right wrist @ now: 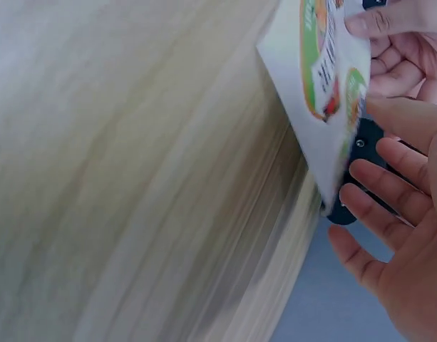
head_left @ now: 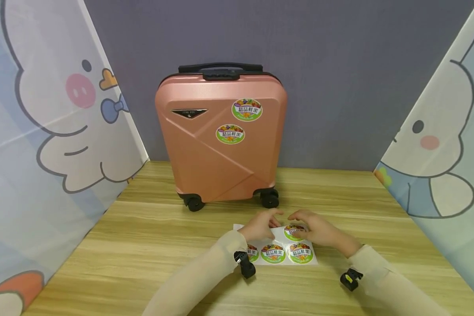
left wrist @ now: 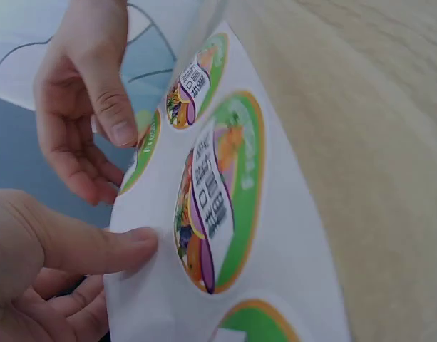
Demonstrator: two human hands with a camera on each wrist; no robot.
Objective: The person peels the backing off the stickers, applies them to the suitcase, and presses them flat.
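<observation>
A white sheet of round fruit stickers (head_left: 279,238) is raised off the wooden table, tilted in both wrist views. My left hand (head_left: 259,227) grips its far edge, thumb on the printed face and fingers behind, as the left wrist view shows. The right hand (head_left: 317,229) is at the sheet's far right corner. Its thumb (left wrist: 112,121) touches the edge of a green-rimmed sticker (left wrist: 141,157), while its other fingers (right wrist: 382,189) are spread apart beyond the sheet. More stickers (left wrist: 222,192) lie in a row along the near side.
A pink hard-shell suitcase (head_left: 221,171) stands upright behind the hands, with two matching stickers (head_left: 246,109) on its front. Grey backing (head_left: 339,87) rises behind it, and cartoon-printed panels (head_left: 55,87) flank the wooden table (head_left: 142,245).
</observation>
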